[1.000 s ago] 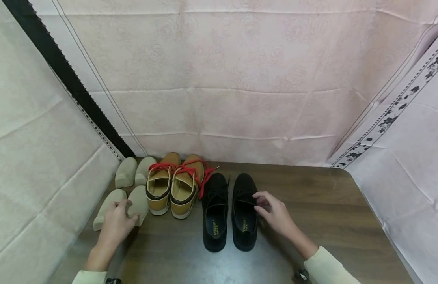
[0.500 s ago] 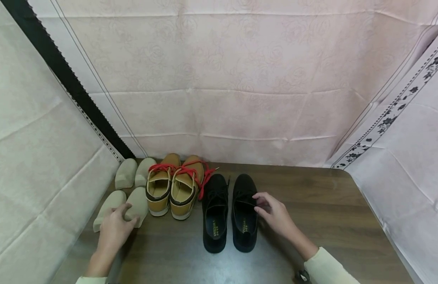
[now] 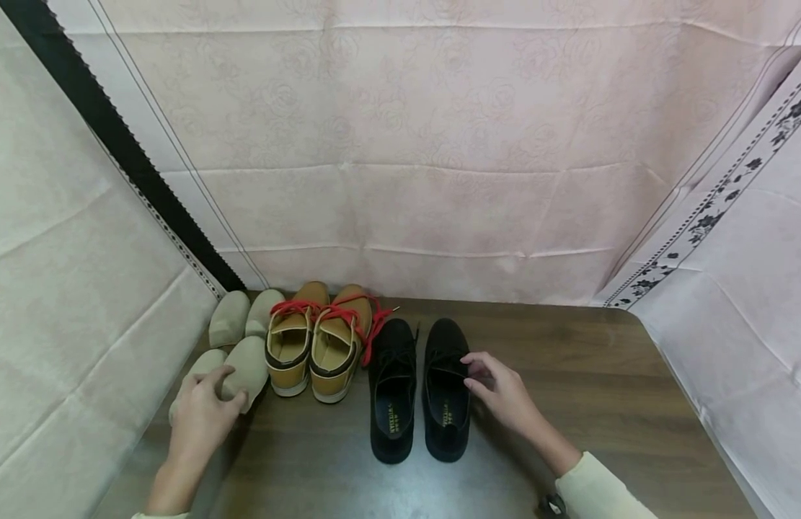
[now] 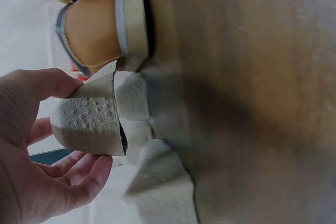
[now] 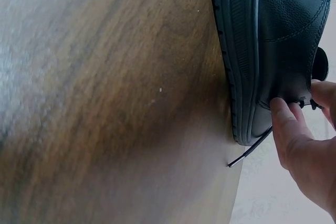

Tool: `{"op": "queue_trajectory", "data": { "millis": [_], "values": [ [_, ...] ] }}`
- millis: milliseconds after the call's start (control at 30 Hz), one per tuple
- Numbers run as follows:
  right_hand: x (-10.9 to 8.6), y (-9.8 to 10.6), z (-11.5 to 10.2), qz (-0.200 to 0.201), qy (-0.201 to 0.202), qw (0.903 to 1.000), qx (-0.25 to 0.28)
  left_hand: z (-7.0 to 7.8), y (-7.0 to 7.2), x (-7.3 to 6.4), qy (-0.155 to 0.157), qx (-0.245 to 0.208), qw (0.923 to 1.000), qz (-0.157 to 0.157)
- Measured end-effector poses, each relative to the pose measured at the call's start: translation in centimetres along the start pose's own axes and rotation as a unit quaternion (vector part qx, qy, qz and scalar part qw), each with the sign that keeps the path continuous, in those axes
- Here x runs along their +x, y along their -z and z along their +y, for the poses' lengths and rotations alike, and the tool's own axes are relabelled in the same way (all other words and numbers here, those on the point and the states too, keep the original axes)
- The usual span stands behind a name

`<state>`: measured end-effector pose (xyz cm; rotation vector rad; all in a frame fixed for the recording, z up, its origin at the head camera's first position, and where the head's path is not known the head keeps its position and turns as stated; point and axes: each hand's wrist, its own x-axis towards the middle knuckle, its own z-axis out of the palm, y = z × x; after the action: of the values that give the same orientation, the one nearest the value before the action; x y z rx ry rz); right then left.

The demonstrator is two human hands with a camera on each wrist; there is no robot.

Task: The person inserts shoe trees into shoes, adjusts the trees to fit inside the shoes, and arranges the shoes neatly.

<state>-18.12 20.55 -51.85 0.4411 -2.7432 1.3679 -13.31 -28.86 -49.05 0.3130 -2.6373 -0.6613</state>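
The left hand [image 3: 202, 414] has its thumb and fingers bent partway in, pinching a pale held form [image 4: 86, 127] — thumb on the side nearer the tan shoes, fingers on the opposite side. In the left wrist view that form tilts and looks raised off the table [image 3: 569, 346]. A second form [image 3: 207, 358] sits just left of those fingers and is partly hidden by them. Ahead of the fingertips, near the cloth [image 3: 439, 144], are the far left form [image 3: 229, 319] and the far right form [image 3: 264, 313].

To the right of the left fingers, the left tan shoe [image 3: 288, 375] and right tan shoe [image 3: 333, 378] stand side by side, with red laces [image 3: 338, 311].

The right hand [image 3: 504, 393] is half curled at the right black shoe [image 3: 447, 404], thumb over the rim of its opening and fingers against its outer side, holding the edge; how firmly cannot be told. This shoe stands flat, toe pointing ahead. The left black shoe [image 3: 392, 393] lies parallel, farther left of the right fingers — a narrow gap apart. A black lace [image 5: 252, 148] trails beside the right fingertips, and a cream sleeve [image 3: 598, 490] lies behind them.
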Motion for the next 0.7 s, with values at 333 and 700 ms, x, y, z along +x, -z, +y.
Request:
{"op": "queue_trajectory", "data": {
  "millis": [333,700],
  "values": [
    [0.0,0.3,-0.3,-0.003,0.005,1.0,0.003,1.3,1.6,0.1,0.001,-0.022,0.9993,0.03],
    [-0.1,0.2,-0.1,-0.005,0.006,1.0,0.003,2.5,2.8,0.6,-0.037,-0.035,0.9951,0.085]
  ]
}}
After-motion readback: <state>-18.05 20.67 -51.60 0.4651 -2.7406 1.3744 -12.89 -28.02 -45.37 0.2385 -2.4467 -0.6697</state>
